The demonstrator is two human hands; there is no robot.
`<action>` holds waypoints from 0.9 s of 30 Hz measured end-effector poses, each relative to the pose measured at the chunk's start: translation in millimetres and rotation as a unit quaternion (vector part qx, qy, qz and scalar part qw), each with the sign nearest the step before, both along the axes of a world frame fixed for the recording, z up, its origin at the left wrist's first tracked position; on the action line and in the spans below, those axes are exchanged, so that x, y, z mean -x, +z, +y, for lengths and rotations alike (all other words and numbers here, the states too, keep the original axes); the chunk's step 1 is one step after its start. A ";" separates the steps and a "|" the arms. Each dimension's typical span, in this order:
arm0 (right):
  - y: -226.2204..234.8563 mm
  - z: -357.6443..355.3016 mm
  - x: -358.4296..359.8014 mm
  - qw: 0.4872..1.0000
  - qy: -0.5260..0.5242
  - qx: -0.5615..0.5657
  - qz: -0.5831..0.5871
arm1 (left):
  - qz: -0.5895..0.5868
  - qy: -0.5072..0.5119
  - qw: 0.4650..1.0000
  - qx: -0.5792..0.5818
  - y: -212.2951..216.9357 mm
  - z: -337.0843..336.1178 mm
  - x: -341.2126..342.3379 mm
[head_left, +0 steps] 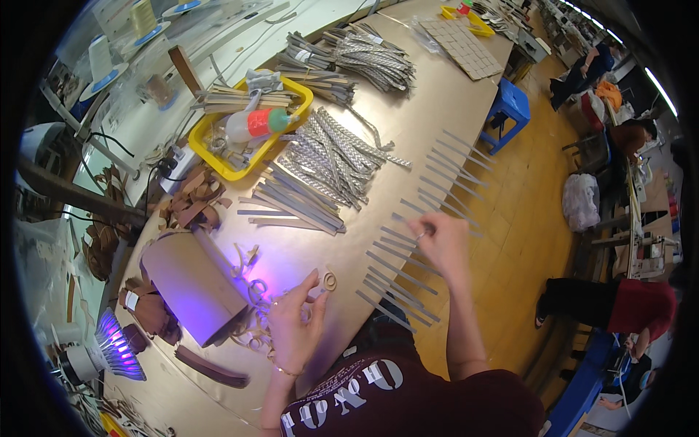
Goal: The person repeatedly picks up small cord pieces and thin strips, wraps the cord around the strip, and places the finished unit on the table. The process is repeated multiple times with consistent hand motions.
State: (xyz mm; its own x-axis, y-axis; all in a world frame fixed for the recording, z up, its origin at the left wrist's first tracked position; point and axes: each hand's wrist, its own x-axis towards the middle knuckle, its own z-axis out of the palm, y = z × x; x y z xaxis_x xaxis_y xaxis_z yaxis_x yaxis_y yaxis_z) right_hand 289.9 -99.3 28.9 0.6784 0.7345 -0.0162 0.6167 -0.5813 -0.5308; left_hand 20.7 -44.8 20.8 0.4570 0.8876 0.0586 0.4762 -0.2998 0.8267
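Observation:
My left hand (295, 328) is over the near part of the table, thumb and forefinger apart. A small pale curled strip (330, 281) is right by its fingertips; I cannot tell whether they touch it. My right hand (443, 246) is at the table's right edge with its fingers pinched together, and what they grip is hidden. Beneath and around it, several narrow grey strips (401, 272) lie side by side, sticking out past the edge. Left of them is a pile of loose flat strips (295, 204), beside silvery braided bands (331, 156). Pale curled shavings (258, 293) lie left of my left hand.
A yellow tray (227, 172) holds a bottle (253, 125) with a green cap. A curved brown sheet (193, 280) stands near a lamp (120, 346) with violet light. Brown strip bundles lie around it. A blue stool (510, 105) and other people are to the right.

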 end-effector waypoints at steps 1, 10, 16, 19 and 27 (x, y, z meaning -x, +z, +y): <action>-4.7 -0.1 -10.3 0.999 -0.013 0.038 -0.032 | 0.008 -0.001 1.000 -0.003 -2.6 -0.4 4.4; -49.5 1.8 -28.4 0.984 -0.088 0.135 -0.078 | 0.047 0.013 0.999 -0.022 -20.5 -10.8 33.7; -48.5 5.7 -35.5 0.969 -0.075 0.213 -0.098 | 0.061 0.017 0.998 -0.021 -15.8 -10.1 36.1; -43.6 9.2 -38.0 0.947 -0.098 0.284 -0.117 | 0.060 0.023 0.998 -0.027 -10.8 -7.8 38.7; 4.2 -37.1 -39.4 0.897 -0.101 0.252 -0.349 | 0.060 0.055 0.997 -0.016 -8.9 -8.1 53.7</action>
